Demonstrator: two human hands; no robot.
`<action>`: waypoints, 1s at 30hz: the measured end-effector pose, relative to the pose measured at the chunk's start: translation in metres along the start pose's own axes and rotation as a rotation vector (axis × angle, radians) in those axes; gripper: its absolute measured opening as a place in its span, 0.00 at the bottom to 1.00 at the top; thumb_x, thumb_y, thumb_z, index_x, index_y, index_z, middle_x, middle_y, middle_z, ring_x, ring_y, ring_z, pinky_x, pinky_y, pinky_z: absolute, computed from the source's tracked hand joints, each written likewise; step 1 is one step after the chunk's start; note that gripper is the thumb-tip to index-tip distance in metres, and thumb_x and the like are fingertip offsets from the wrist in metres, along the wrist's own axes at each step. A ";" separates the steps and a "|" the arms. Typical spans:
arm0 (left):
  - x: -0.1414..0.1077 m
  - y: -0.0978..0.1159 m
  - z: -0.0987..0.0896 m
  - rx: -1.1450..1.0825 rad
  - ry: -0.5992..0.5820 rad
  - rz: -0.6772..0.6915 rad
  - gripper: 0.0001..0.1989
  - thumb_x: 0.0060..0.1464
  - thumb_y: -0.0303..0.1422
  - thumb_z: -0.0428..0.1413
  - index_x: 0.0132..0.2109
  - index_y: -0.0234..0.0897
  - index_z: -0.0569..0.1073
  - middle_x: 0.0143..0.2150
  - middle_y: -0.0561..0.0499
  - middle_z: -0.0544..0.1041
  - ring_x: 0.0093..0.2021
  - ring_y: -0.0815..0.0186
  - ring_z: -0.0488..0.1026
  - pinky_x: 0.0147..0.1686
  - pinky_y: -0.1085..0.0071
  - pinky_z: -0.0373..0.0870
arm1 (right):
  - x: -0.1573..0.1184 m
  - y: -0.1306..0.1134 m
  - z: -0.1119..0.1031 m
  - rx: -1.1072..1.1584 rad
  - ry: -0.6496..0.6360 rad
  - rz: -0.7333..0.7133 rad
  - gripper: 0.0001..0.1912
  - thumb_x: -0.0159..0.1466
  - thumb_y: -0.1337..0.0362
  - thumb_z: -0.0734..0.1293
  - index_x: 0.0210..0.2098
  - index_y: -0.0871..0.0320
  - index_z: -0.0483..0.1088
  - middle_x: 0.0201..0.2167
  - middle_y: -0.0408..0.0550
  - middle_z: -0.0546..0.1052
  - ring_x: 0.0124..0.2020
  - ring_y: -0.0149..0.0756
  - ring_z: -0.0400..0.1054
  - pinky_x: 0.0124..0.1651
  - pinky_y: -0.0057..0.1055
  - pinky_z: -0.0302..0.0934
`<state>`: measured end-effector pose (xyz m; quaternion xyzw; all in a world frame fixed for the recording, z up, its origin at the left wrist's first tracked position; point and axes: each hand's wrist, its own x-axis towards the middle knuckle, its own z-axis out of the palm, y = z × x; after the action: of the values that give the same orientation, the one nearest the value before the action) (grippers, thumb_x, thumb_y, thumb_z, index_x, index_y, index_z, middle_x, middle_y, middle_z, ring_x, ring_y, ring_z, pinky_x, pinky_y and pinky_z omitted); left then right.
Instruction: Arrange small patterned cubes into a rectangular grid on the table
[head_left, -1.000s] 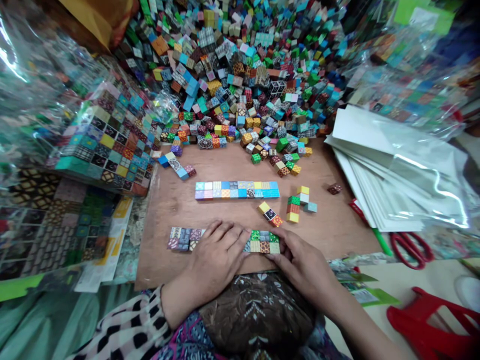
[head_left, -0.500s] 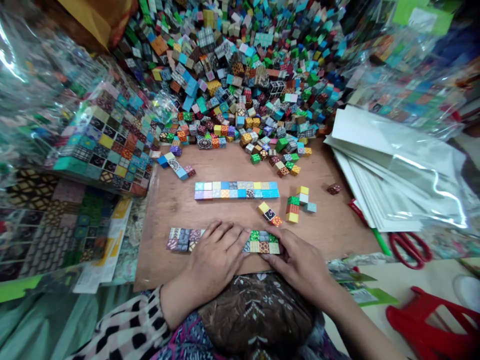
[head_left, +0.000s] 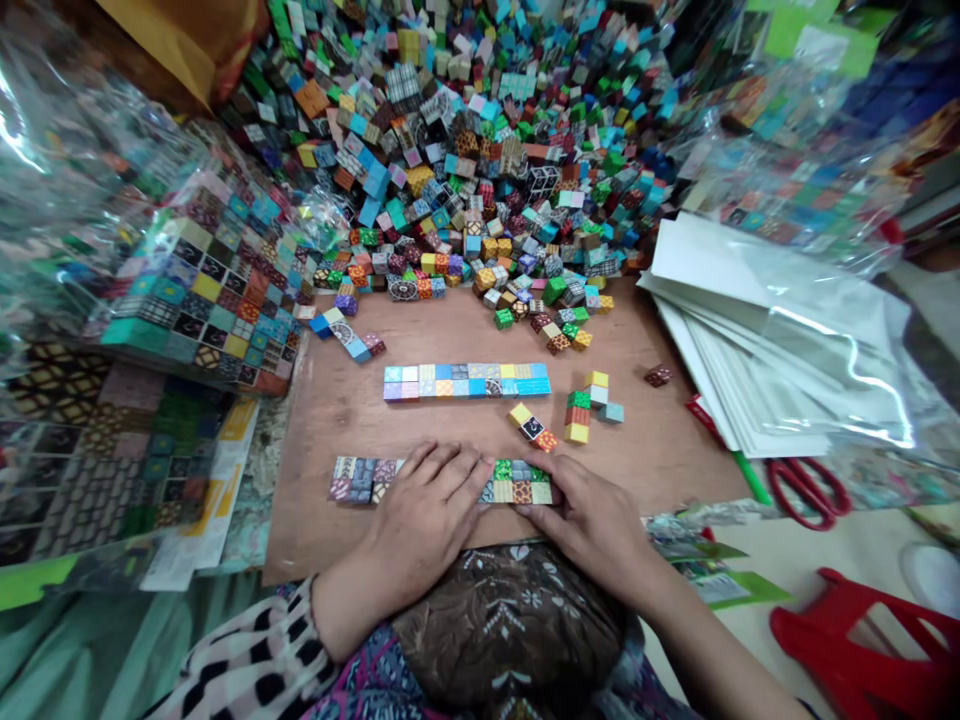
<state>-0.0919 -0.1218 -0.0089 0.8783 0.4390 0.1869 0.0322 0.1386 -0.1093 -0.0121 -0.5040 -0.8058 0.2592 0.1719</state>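
Lower centre: left hand (head_left: 429,505) covers two-row cube strip (head_left: 520,488), its grip unclear; right hand (head_left: 589,512) pinches the end. Centre: second strip (head_left: 466,382) looks assembled. Upper centre: cube pile (head_left: 480,165) lies loose.

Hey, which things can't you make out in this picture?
All in the head view:
- Near strip of multicoloured patterned cubes: middle hidden under the left hand.
- Heap of multicoloured cubes: lower ones hidden by those above.
- Red plastic object: cut off by the right edge.
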 end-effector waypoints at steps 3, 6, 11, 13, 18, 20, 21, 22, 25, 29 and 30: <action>-0.001 0.000 0.001 -0.029 -0.010 -0.007 0.18 0.66 0.33 0.45 0.58 0.33 0.70 0.54 0.41 0.77 0.53 0.55 0.73 0.54 0.49 0.70 | 0.000 -0.001 0.000 -0.008 0.003 -0.002 0.19 0.64 0.60 0.63 0.55 0.54 0.68 0.41 0.50 0.79 0.37 0.42 0.74 0.36 0.37 0.68; -0.001 0.000 0.000 -0.019 -0.012 -0.006 0.18 0.66 0.33 0.46 0.58 0.33 0.70 0.54 0.42 0.77 0.53 0.55 0.73 0.54 0.49 0.70 | 0.001 -0.001 0.000 -0.010 0.002 -0.007 0.19 0.64 0.60 0.64 0.55 0.55 0.67 0.41 0.50 0.79 0.37 0.42 0.74 0.37 0.38 0.69; 0.000 0.000 -0.001 0.005 -0.003 0.005 0.17 0.66 0.33 0.46 0.57 0.32 0.70 0.53 0.42 0.78 0.52 0.56 0.74 0.54 0.50 0.71 | 0.001 0.000 0.000 -0.023 0.007 -0.006 0.20 0.64 0.61 0.65 0.55 0.56 0.67 0.42 0.51 0.79 0.37 0.42 0.74 0.37 0.38 0.69; 0.000 0.000 -0.001 0.012 0.007 0.014 0.17 0.66 0.33 0.46 0.56 0.31 0.70 0.53 0.42 0.78 0.52 0.55 0.74 0.53 0.50 0.71 | 0.001 0.000 0.000 -0.025 0.011 -0.008 0.20 0.64 0.61 0.65 0.54 0.56 0.67 0.41 0.50 0.79 0.36 0.42 0.74 0.36 0.38 0.69; 0.001 0.000 -0.001 0.017 0.010 0.017 0.17 0.66 0.33 0.46 0.56 0.31 0.70 0.53 0.42 0.78 0.51 0.55 0.74 0.52 0.50 0.72 | 0.001 0.000 0.000 -0.028 0.008 0.001 0.19 0.63 0.61 0.64 0.54 0.55 0.68 0.40 0.50 0.79 0.35 0.42 0.74 0.36 0.38 0.69; 0.001 0.000 -0.001 0.012 0.012 0.014 0.17 0.66 0.33 0.46 0.56 0.31 0.70 0.52 0.42 0.78 0.51 0.55 0.75 0.52 0.49 0.72 | 0.000 0.000 0.001 -0.030 0.011 0.004 0.20 0.63 0.61 0.64 0.54 0.55 0.68 0.40 0.50 0.79 0.36 0.42 0.74 0.36 0.38 0.69; 0.001 0.000 -0.001 0.010 0.013 0.012 0.17 0.66 0.33 0.46 0.56 0.31 0.70 0.52 0.42 0.78 0.51 0.55 0.75 0.52 0.49 0.72 | 0.000 0.000 0.002 -0.031 0.013 0.005 0.20 0.63 0.60 0.64 0.54 0.55 0.68 0.40 0.50 0.79 0.36 0.42 0.74 0.36 0.38 0.69; 0.001 0.000 -0.001 0.009 0.013 0.010 0.17 0.66 0.33 0.46 0.56 0.32 0.70 0.52 0.42 0.78 0.51 0.55 0.74 0.52 0.50 0.72 | 0.000 0.000 0.002 -0.031 0.015 0.008 0.20 0.63 0.60 0.65 0.55 0.54 0.68 0.41 0.50 0.79 0.36 0.42 0.74 0.36 0.39 0.69; 0.001 -0.001 0.000 0.004 0.014 0.005 0.17 0.66 0.33 0.46 0.57 0.33 0.70 0.53 0.42 0.78 0.52 0.56 0.74 0.53 0.50 0.72 | 0.001 0.000 0.002 -0.030 0.021 0.016 0.21 0.63 0.60 0.64 0.56 0.53 0.67 0.41 0.49 0.79 0.35 0.42 0.74 0.36 0.39 0.69; 0.001 0.000 0.000 0.007 0.016 0.002 0.17 0.66 0.33 0.46 0.57 0.33 0.71 0.53 0.42 0.78 0.52 0.55 0.74 0.53 0.50 0.71 | 0.001 0.000 0.002 -0.026 0.012 0.015 0.21 0.63 0.60 0.64 0.55 0.54 0.67 0.41 0.49 0.79 0.36 0.42 0.75 0.36 0.37 0.69; 0.001 0.000 0.000 0.009 0.018 0.003 0.17 0.66 0.33 0.46 0.56 0.32 0.71 0.52 0.42 0.78 0.51 0.55 0.74 0.53 0.50 0.71 | 0.001 0.000 0.002 -0.026 0.010 0.015 0.21 0.63 0.60 0.64 0.55 0.54 0.67 0.41 0.49 0.79 0.36 0.42 0.75 0.36 0.37 0.69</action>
<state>-0.0916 -0.1212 -0.0089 0.8774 0.4387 0.1928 0.0239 0.1370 -0.1085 -0.0134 -0.5135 -0.8044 0.2474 0.1674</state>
